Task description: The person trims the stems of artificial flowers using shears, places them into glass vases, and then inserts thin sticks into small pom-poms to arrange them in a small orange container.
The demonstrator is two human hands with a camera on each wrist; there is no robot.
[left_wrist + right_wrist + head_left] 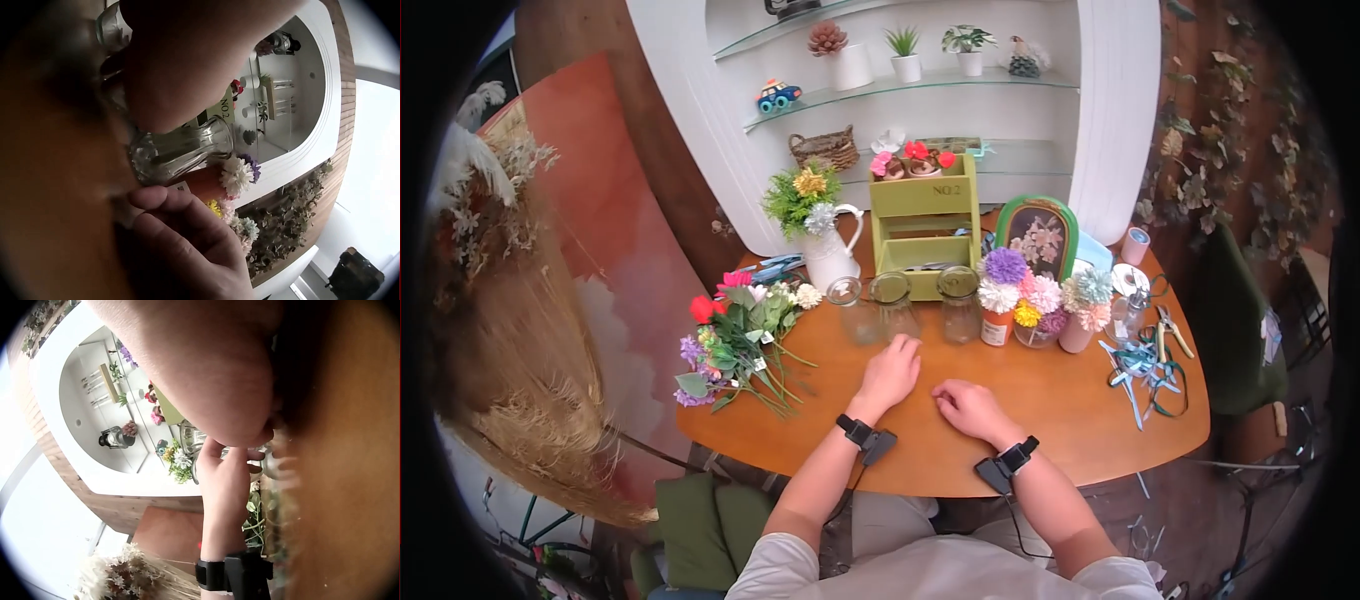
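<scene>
Left hand (pixel 888 372) and right hand (pixel 970 410) lie loosely curled at the table (pixel 1090 410), pinching nothing. Three glass jars (pixel 894 312) at 12 o'clock, middle one by the left fingertips, contact can't tell; likely light, rigid, slippery, breakable, so grip round the body.

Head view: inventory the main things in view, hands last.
Glass jars: three, clear, centre of table
Flower stems: several, mixed colours, table left
Pitcher: one, white, back left
NO:2 organiser: one, green, back centre
Pompom flowers: several, mixed colours, beside jars
Arched frame: one, green, behind pompom flowers
Ribbons: several, blue and green, table right
Pliers: one, cream handles, beside ribbons
Toy car: one, blue, glass shelf
Green potted plants: two, white pots, same shelf
Left hand: one, bare, near jars
Right hand: one, bare, beside left
</scene>
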